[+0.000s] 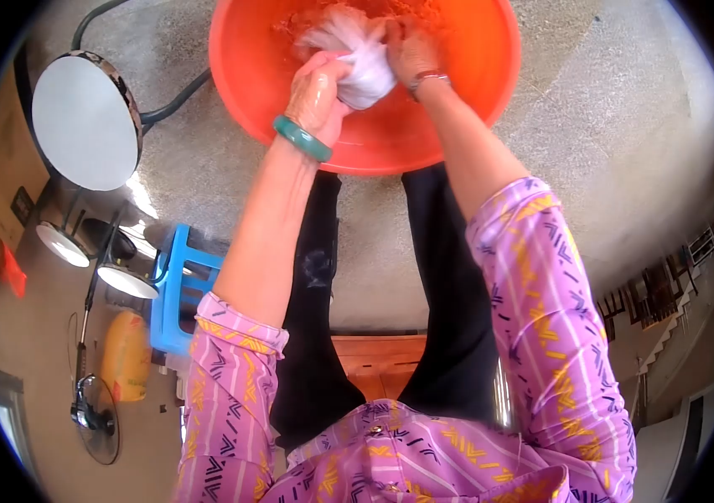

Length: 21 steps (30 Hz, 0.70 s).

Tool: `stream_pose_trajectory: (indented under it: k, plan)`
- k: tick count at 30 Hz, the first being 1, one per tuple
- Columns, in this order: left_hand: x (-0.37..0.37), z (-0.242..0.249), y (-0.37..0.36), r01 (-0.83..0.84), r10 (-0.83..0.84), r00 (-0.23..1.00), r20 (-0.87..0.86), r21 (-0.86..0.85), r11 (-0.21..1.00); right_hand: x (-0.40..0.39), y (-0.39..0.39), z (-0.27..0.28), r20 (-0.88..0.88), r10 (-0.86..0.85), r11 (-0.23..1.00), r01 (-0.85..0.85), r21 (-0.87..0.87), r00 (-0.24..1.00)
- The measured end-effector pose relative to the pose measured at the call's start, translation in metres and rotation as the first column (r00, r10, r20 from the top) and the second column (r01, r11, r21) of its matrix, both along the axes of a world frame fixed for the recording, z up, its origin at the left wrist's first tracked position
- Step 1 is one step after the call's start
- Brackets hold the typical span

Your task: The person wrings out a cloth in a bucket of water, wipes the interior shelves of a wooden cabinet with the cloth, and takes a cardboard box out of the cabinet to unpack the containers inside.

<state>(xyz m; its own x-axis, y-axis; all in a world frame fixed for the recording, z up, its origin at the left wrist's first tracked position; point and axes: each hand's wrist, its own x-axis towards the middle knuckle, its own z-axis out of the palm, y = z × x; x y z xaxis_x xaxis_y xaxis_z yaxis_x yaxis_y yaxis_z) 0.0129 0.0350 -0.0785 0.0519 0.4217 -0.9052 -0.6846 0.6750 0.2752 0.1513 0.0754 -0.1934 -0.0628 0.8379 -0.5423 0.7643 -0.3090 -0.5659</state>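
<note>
A bunched, wet-looking white cloth (365,71) is in the orange plastic basin (357,157), its upper part smeared by motion. My left hand (318,90), with a green bangle at the wrist, is closed on the cloth's left side. My right hand (416,54), wearing a thin bracelet, presses against the right side with bent fingers. Blur hides some of those fingertips, but they appear closed on the fabric. Reddish, rippled patches show behind the cloth near the basin's far side; I cannot make out what they are.
My black-trousered legs (453,285) reach under the basin's near rim. To the left are a round-topped stool (85,121), a blue plastic stool (174,289), a yellow bag (125,356) and a standing fan (95,415). Dark wooden chairs (650,293) stand at the far right.
</note>
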Motion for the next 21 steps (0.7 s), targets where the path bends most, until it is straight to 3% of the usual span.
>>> stream_pose_trajectory:
  k: [1,3,5,6,7,8,9,10,11,12,13,14,16,17,18,19,21]
  plan:
    - [-0.002,-0.001,-0.004,-0.012,0.012,1.000,0.020,0.011,1.000,0.007,0.003,-0.017,0.074,0.033,0.991,-0.023,-0.129,0.997]
    - [-0.003,0.008,0.001,-0.125,0.123,0.992,-0.021,-0.147,0.981,0.006,-0.001,-0.010,-0.141,-0.146,0.924,0.084,-0.372,0.979]
    - [0.000,0.000,0.004,-0.105,0.114,0.993,0.029,-0.206,0.973,0.001,-0.003,0.029,-0.273,-0.228,0.736,-0.019,-0.676,0.935]
    - [-0.002,-0.006,0.003,-0.081,0.103,0.992,0.068,-0.269,0.960,-0.005,-0.007,0.049,-0.388,-0.325,0.723,-0.038,-0.689,0.863]
    - [-0.004,-0.014,0.002,-0.086,0.107,0.992,0.066,-0.266,0.960,-0.021,-0.012,0.081,-0.470,-0.518,0.715,0.059,-0.697,0.715]
    - [-0.006,-0.024,-0.001,-0.133,0.147,0.980,0.134,-0.107,0.985,-0.025,-0.014,0.110,-0.574,-0.453,0.798,0.023,-0.602,0.683]
    - [-0.007,-0.037,-0.006,-0.185,0.171,0.963,0.210,0.049,0.982,-0.033,-0.024,0.133,-0.627,-0.515,0.801,0.066,-0.595,0.585]
    - [-0.012,-0.054,-0.013,-0.269,0.177,0.851,0.494,0.122,0.955,-0.037,-0.029,0.148,-0.666,-0.397,0.880,0.054,-0.472,0.632]
    - [-0.013,-0.057,-0.013,-0.016,-0.063,0.979,0.192,0.386,0.922,-0.039,-0.033,0.156,-0.686,-0.273,0.939,0.033,-0.342,0.674]
    - [-0.015,-0.073,-0.018,-0.212,-0.054,0.828,0.558,0.401,0.891,-0.040,-0.039,0.138,-0.595,-0.125,0.984,0.024,-0.175,0.794]
    - [-0.009,-0.045,-0.008,-0.131,0.041,0.937,0.348,0.239,0.962,-0.039,-0.036,0.121,-0.434,-0.193,0.974,0.120,-0.190,0.880]
    - [-0.004,-0.015,0.002,-0.076,0.072,0.990,0.119,0.033,0.997,-0.031,-0.027,0.092,-0.133,-0.012,0.993,-0.003,-0.115,0.991]
    - [-0.005,-0.018,-0.007,-0.070,0.062,0.993,0.097,0.081,0.994,-0.009,-0.015,0.049,0.037,0.062,0.997,-0.060,-0.058,0.997]
    - [-0.007,-0.019,-0.012,-0.068,0.058,0.995,0.079,0.126,0.990,0.003,-0.011,0.019,0.044,0.110,0.988,-0.104,-0.117,0.993]
    - [-0.005,-0.005,-0.009,-0.057,0.057,0.998,0.008,-0.021,0.998,0.004,-0.003,0.016,-0.060,-0.041,0.986,0.030,-0.167,0.997]
    - [-0.005,-0.004,-0.012,-0.057,0.057,0.998,0.006,-0.029,0.998,0.002,0.003,0.015,-0.033,-0.244,0.902,0.214,-0.374,0.969]
    - [-0.002,-0.004,-0.011,-0.163,0.173,0.985,0.024,-0.219,0.962,-0.002,-0.001,0.039,-0.277,-0.350,0.904,0.245,-0.350,0.895]
